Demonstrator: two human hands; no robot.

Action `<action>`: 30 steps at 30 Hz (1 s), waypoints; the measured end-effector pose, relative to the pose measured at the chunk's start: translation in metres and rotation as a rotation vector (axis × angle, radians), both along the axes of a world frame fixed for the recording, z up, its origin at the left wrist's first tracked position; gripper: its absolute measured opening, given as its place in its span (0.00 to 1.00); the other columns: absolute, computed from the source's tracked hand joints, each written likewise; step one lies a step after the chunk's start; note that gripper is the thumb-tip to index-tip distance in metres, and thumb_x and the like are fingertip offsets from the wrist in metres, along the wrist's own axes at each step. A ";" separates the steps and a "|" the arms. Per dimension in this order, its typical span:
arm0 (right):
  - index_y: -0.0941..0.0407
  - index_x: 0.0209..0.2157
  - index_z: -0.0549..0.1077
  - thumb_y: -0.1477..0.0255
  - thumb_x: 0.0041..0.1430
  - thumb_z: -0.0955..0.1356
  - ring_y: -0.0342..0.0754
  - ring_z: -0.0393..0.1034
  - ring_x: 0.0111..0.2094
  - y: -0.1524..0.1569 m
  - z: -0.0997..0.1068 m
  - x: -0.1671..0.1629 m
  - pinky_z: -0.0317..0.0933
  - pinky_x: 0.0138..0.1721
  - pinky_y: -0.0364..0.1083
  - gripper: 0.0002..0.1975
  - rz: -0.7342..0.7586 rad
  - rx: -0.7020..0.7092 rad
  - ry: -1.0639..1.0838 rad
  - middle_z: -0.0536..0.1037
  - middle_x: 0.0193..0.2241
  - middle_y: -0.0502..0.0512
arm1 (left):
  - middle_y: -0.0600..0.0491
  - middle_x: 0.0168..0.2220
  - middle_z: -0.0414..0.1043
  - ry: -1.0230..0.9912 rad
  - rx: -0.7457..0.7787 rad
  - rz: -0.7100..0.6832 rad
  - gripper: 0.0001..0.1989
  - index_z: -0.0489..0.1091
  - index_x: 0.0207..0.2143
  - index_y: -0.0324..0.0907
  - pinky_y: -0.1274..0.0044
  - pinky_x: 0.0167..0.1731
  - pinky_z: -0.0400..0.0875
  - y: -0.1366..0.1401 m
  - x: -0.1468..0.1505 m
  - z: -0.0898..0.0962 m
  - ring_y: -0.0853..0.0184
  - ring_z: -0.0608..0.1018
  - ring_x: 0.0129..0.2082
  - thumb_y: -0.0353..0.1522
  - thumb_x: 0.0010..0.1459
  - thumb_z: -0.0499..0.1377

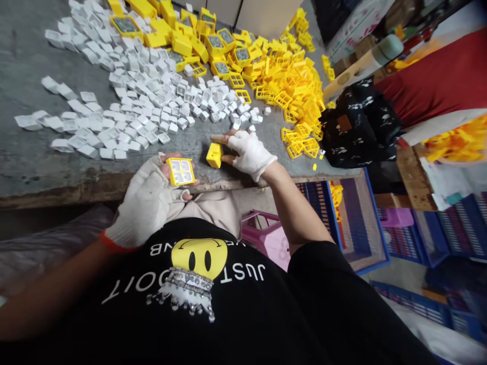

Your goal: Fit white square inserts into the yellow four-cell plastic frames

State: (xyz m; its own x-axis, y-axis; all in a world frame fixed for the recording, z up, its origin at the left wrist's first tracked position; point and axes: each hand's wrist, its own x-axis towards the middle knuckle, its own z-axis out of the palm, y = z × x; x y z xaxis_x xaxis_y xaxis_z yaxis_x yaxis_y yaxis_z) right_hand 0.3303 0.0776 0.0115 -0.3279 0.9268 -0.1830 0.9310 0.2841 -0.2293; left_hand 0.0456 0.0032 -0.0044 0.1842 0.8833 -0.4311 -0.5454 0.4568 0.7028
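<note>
My left hand (pixel 146 197), in a white fingerless glove, holds a yellow frame (pixel 181 171) at the table's front edge. White pieces fill the frame's four square openings. Just to the right, my right hand (pixel 247 154), gloved the same way, grips a small yellow block (pixel 214 155) between thumb and fingers, close above the tabletop. Beyond both hands spreads a heap of small white caps (pixel 148 101). Yellow window-like frames (pixel 292 76) are piled behind and to the right of my right hand.
Yellow boxes with grey contents (pixel 224 38) lie at the back of the grey table (pixel 30 167). A black patterned bag (pixel 361 124) sits at the right end. Blue crates (pixel 359 223) and a pink stool (pixel 268 235) stand below the table's level.
</note>
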 end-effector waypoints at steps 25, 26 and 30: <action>0.36 0.74 0.84 0.45 0.77 0.76 0.70 0.84 0.72 -0.053 0.026 -0.033 0.78 0.80 0.71 0.30 0.164 0.206 0.536 0.88 0.72 0.54 | 0.51 0.64 0.91 -0.093 0.038 -0.108 0.17 0.86 0.62 0.53 0.67 0.37 0.82 -0.003 -0.005 0.002 0.48 0.90 0.58 0.44 0.75 0.76; 0.35 0.74 0.84 0.45 0.77 0.77 0.70 0.84 0.72 -0.053 0.024 -0.033 0.78 0.80 0.72 0.30 0.174 0.192 0.528 0.88 0.72 0.54 | 0.50 0.64 0.91 -0.097 0.034 -0.116 0.15 0.87 0.61 0.53 0.67 0.36 0.82 -0.004 -0.004 0.004 0.48 0.90 0.58 0.43 0.76 0.75; 0.36 0.76 0.82 0.47 0.77 0.78 0.70 0.83 0.74 -0.053 0.014 -0.031 0.79 0.80 0.72 0.32 0.197 0.184 0.502 0.87 0.72 0.56 | 0.48 0.64 0.91 -0.089 0.030 -0.123 0.12 0.87 0.60 0.51 0.70 0.34 0.84 -0.005 -0.001 0.007 0.50 0.91 0.55 0.41 0.79 0.72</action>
